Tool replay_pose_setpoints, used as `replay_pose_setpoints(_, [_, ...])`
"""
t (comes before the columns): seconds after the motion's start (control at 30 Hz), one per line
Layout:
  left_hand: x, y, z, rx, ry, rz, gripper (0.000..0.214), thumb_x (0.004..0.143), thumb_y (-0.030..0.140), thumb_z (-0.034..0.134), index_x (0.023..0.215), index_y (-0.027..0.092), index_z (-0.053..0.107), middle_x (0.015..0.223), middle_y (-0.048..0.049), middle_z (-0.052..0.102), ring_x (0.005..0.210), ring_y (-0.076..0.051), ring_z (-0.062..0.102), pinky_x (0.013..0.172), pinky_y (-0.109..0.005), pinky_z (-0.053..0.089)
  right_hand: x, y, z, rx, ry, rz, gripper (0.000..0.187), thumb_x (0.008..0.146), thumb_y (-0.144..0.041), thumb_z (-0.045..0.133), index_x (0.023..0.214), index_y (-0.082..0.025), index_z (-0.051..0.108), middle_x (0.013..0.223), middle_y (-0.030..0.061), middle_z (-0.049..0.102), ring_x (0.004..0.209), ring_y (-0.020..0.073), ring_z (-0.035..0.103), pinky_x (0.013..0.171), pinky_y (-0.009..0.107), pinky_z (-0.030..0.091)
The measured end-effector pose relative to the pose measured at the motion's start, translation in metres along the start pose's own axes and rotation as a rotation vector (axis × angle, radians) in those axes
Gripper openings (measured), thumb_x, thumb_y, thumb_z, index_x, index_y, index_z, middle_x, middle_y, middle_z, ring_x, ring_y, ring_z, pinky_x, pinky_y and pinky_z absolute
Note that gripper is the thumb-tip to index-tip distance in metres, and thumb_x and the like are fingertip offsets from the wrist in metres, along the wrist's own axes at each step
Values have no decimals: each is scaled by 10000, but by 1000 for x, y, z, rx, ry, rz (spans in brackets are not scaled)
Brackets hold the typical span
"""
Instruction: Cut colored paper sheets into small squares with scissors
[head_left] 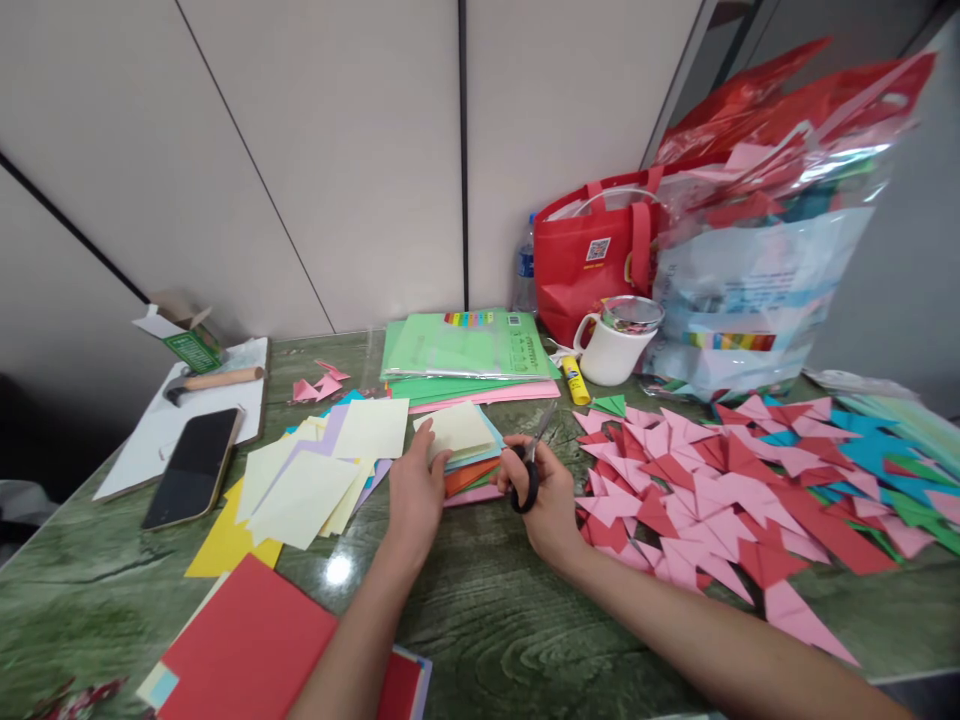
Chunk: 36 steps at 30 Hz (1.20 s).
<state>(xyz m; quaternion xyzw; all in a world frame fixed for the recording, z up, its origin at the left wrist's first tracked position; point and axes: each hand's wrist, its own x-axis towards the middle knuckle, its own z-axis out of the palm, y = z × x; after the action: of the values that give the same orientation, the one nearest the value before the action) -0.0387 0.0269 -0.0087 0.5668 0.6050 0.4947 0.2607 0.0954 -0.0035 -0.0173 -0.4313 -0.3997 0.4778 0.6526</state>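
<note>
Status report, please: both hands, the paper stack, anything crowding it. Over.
Left hand flat on paper stack. Right hand gripping scissors, blades by the stack's edge. Folded pieces crowd the right, loose squares the left.

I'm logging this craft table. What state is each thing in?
Left hand, flat on paper stack.
Right hand, gripping scissors.
Scissors, blades nearly shut.
Phone, face up, screen dark.
Mug, upright.
Glue stick, lying down.
Box, flap open.
Red bag, upright, open.
</note>
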Motion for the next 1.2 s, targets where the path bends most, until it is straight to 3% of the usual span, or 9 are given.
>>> replay_pose_setpoints(0.3, [-1,8,-3,1,94,37,357,696,140,514,1038,205,595,747,-49,659,668,-179,603,714,-305,425,0,0,1,6,-23,24,218,755,-340,560,884,-189,469,506,-63,460,457,101,470,484,236,394])
replay_pose_setpoints(0.57, [1,20,-4,-402,275,-14,259,662,147,554,918,139,595,851,-60,651,781,-143,605,755,-271,456,-1,-3,-2,-60,-27,19,250,755,-381,555,894,-191,471,506,-55,491,451,102,462,460,222,377])
replay_pose_setpoints(0.73, [6,22,-4,-658,342,-22,291,631,123,601,921,132,586,882,-66,635,865,-137,587,820,-271,427,0,-3,-1,-37,4,53,322,660,-336,660,881,-199,470,572,-55,502,488,93,464,459,205,376])
replay_pose_setpoints(0.87, [10,24,-5,-880,320,-168,358,601,86,620,947,148,550,913,-58,596,851,-122,581,801,-259,430,0,-5,0,30,51,75,423,592,-283,711,905,-210,437,669,-31,548,556,108,501,488,209,401])
replay_pose_setpoints(0.97, [10,22,-4,-864,377,-356,446,594,100,652,1005,166,492,899,-46,579,781,-107,588,723,-248,457,0,-6,0,48,69,46,439,603,-268,704,926,-218,411,715,-11,573,605,127,529,540,235,432])
replay_pose_setpoints(1.03, [8,21,-2,-814,301,-407,364,638,188,649,964,128,499,859,-70,594,746,-124,599,685,-262,473,1,-6,-1,27,73,7,430,622,-251,690,944,-217,407,732,-4,574,630,131,534,580,249,441])
replay_pose_setpoints(1.1, [5,20,-2,-779,124,-447,303,692,321,601,862,82,525,771,-102,612,678,-151,613,635,-287,489,1,-5,-1,-14,80,-66,425,633,-222,679,965,-210,415,755,4,564,674,136,532,633,262,443])
replay_pose_setpoints(1.2, [1,25,-5,-678,-91,-556,403,706,462,534,764,64,533,640,-112,610,516,-163,599,500,-289,489,2,-1,-3,-117,99,-221,381,651,-187,646,976,-186,446,835,33,550,756,149,524,707,282,435])
